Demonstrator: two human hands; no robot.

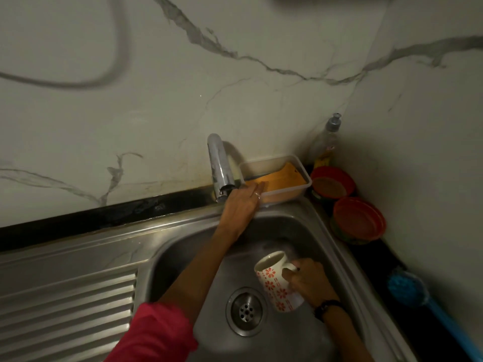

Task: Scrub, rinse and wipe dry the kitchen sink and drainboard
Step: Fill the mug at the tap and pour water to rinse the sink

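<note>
Steel sink [183, 257] (ribbed drainboard [68, 301] left) holds a mug [274, 283].

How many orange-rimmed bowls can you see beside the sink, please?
2: one bowl right of the plastic tub near the corner, the other bowl just in front of it. More may be stacked underneath.

no readable text, label on soap bottle [325, 150] too blurred to make out
</note>
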